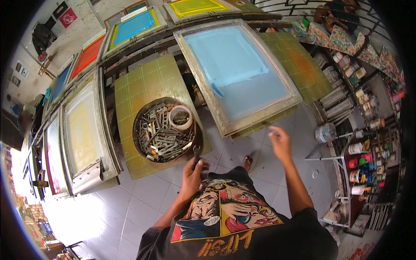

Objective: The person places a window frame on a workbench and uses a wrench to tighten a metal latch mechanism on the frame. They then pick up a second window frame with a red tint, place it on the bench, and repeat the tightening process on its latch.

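Note:
My left hand point(192, 171) is closed around an open-ended wrench point(197, 152), which points up in front of my body. Just beyond it, a round metal tub point(199, 138) full of loose bolts, wrenches and metal bits rests on a green gridded board point(151, 78). A white plastic cup point(180, 117) with small pieces inside sits on top of the metal bits. My right hand point(280, 141) is raised with nothing in it, its fingers loosely bent and apart. It hovers near the corner of a screen-printing frame point(284, 113) whose mesh carries light blue ink.
More printing frames, with a red screen point(88, 55), a blue screen point(133, 28) and a pale yellow screen point(81, 130), ring the press. Another green board point(299, 65) lies right. A rack with paint pots point(356, 176) stands right. Someone sits at the far right.

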Demonstrator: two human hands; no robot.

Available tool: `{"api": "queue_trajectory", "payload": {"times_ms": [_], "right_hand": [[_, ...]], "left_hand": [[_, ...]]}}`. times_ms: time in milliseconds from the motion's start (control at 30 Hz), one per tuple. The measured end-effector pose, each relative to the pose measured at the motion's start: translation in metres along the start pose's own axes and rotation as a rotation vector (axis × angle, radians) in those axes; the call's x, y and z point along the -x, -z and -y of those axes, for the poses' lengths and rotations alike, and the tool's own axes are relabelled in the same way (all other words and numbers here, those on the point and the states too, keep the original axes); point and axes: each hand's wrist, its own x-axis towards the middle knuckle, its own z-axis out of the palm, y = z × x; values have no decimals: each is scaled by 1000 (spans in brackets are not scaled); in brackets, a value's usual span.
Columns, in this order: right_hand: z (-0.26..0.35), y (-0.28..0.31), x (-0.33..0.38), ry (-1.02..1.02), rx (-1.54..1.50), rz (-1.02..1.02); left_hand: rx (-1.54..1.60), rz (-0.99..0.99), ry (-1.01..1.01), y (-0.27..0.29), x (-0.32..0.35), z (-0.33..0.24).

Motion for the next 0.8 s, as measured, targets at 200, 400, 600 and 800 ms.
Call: {"api": "queue_trajectory", "payload": {"times_ms": [200, 400, 600, 800], "right_hand": [[-89, 124, -121, -68, 100, -169], [-140, 158, -206, -50, 236, -30], [-148, 137, -251, -75, 155, 155], [-166, 114, -271, -109, 277, 148]], "left_hand": [[-61, -257, -77, -72, -85, 28], [-259, -670, -202, -96, -159, 79], [-378, -926, -231, -90, -190, 88], [-273, -914, -153, -102, -200, 72]]}}
